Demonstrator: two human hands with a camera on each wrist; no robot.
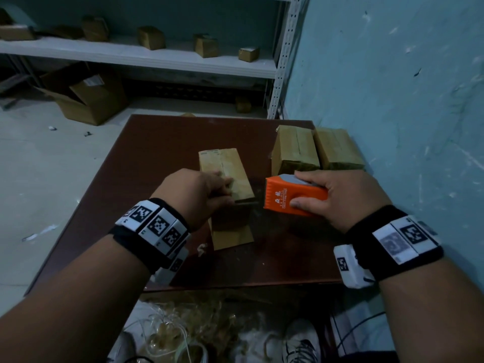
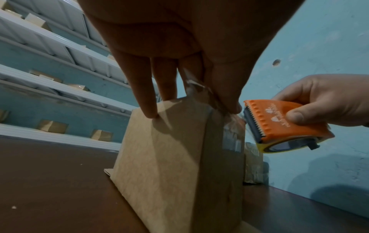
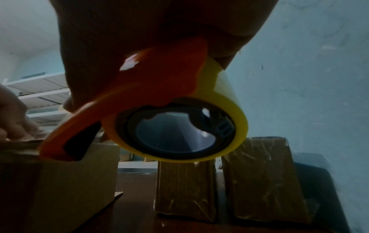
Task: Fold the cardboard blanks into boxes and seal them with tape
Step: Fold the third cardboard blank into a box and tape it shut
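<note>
A tall cardboard box (image 1: 225, 174) stands mid-table on the brown table (image 1: 131, 179), one loose flap (image 1: 233, 238) lying flat toward me. My left hand (image 1: 207, 191) grips its near top edge, fingers (image 2: 147, 94) on top and thumb on the side face. Under the thumb lies crinkled clear tape (image 2: 231, 124). My right hand (image 1: 343, 197) holds the orange tape dispenser (image 1: 296, 199) just right of that edge. Its toothed blade (image 2: 257, 121) sits close to the taped corner. The yellow tape roll (image 3: 225, 100) fills the right wrist view.
Two taped boxes (image 1: 296, 149) (image 1: 337, 149) stand at the table's back right against the blue wall. White shelves (image 1: 157, 56) behind hold several small boxes. An opened carton (image 1: 86, 98) lies on the floor to the left. Tape scraps and shoes (image 1: 301, 341) lie below the near edge.
</note>
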